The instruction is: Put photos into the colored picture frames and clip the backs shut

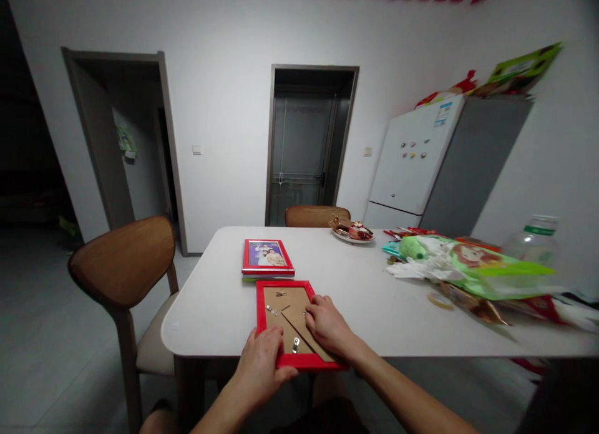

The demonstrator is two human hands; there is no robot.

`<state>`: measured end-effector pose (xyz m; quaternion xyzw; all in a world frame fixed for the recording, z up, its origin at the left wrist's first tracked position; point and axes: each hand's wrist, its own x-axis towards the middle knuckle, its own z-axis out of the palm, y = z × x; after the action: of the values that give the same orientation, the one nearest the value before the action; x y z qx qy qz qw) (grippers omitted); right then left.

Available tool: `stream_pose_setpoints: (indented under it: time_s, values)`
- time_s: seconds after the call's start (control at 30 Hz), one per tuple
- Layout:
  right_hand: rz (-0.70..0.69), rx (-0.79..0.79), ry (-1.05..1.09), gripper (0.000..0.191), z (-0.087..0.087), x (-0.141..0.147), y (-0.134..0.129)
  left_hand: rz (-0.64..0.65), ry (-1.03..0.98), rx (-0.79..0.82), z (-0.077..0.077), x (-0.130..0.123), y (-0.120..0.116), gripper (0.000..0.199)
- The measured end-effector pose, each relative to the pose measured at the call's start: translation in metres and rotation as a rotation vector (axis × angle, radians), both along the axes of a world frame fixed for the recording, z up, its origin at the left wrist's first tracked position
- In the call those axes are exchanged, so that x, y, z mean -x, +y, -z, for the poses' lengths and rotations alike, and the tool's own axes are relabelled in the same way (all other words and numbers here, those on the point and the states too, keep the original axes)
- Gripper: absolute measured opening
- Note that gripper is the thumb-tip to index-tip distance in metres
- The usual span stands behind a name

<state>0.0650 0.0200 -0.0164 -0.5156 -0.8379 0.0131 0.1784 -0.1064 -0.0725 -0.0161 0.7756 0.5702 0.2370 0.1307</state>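
Note:
A red picture frame (261, 306) lies face down at the table's near edge, its lower end jutting out over the edge. Its brown backing board (291, 295) carries small metal clips and a folded-out stand strip. My left hand (262, 362) grips the lower left corner, thumb along the bottom rim. Over the right side, my right hand (329, 327) is closed with its fingertips at the edge of the board; a small clip there is partly hidden. Just beyond lies another red frame (268, 271) face up, showing a photo, on top of something thin.
The white table (346, 297) bears a plate of snacks (353, 231) at the back. Green packaging (491, 272), crumpled tissues, tape and a clear jar (533, 241) crowd its right side. A wooden chair (126, 265) stands left, another (317, 216) behind. A fridge (412, 159) is at the back right.

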Motion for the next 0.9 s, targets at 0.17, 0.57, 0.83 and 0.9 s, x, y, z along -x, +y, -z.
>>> stream_pose_setpoints:
  time_s: [0.17, 0.57, 0.83, 0.9]
  values:
    - [-0.019, 0.003, 0.073, 0.03, 0.004, -0.001, -0.003, -0.016, -0.001, 0.013, 0.003, -0.001, -0.001, 0.057]
    - [-0.003, -0.051, 0.14, 0.022, 0.011, -0.004, -0.002, -0.025, -0.049, 0.0, 0.003, 0.001, -0.005, 0.057]
    - [0.031, -0.065, 0.136, 0.019, 0.01, -0.005, -0.005, -0.005, -0.031, 0.014, 0.001, 0.002, -0.007, 0.053]
    - [0.032, -0.063, 0.146, 0.019, 0.011, -0.004, -0.004, -0.004, -0.021, 0.007, 0.002, 0.002, -0.007, 0.052]
